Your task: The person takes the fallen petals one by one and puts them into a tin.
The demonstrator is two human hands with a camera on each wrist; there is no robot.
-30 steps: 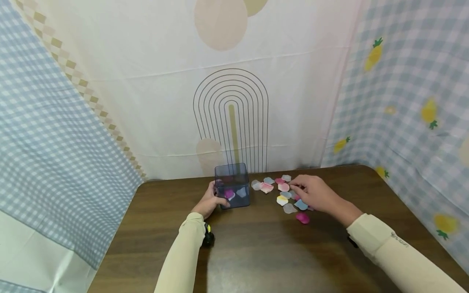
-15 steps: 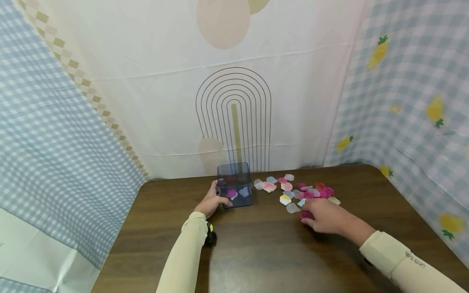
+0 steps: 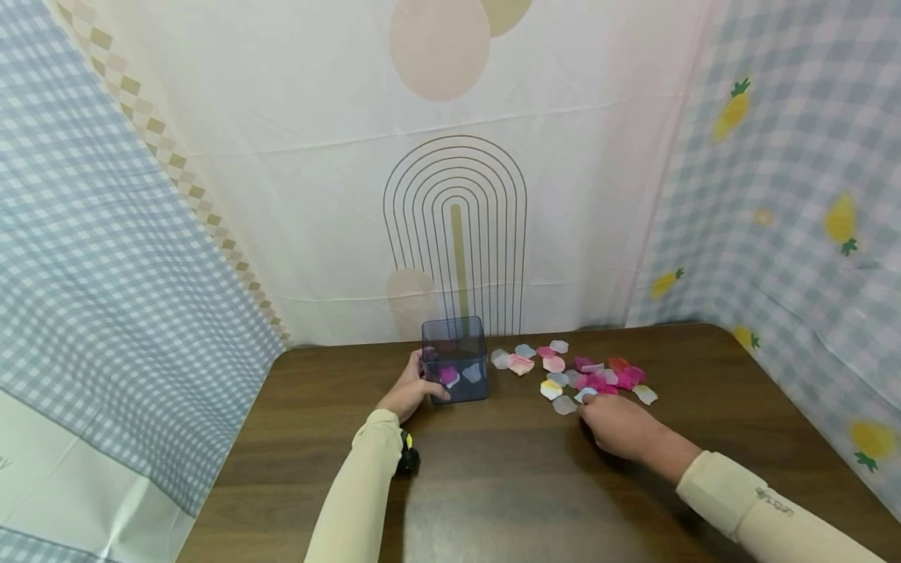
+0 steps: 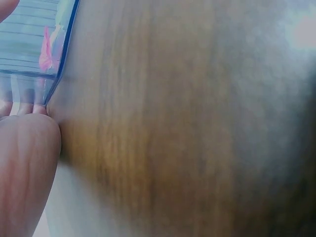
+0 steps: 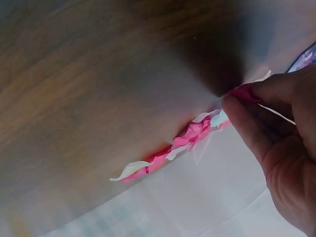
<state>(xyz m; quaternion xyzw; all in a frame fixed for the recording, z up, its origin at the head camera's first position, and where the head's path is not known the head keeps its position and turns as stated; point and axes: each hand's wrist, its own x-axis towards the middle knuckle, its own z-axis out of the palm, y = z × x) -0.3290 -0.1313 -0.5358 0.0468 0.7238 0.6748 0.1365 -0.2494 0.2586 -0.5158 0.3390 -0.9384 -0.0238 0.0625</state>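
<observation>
- Near the front of the loose petals, the right hand works low over the table; its thumb and forefinger pinch a magenta petal, seen best from the right wrist. From the head view that petal is hidden under the fingers.
- Step in hand, as judged: picking up petals, with this one gripped at the tips and near the tabletop. Just beyond the fingertips lies a blue petal; whether they touch it cannot be told.
- Next move, as judged: it calls for a light pinch and a clean lift, so that thin neighbours do not cling or slide along, then a clear path leftward to the box.
- Box: see-through, bluish, open-topped, apparently resting upright on the table. The left hand grips its left side, thumb on the near wall and fingers showing through the plastic from the left wrist.
- Contents of the box: a purple petal low inside and a pale petal to its right; something white shows under the purple one. An exact count is not possible through the tinted wall.
- Outside the box: most petals lie right of it, many overlapping, with a pale yellow petal at the far right.
</observation>
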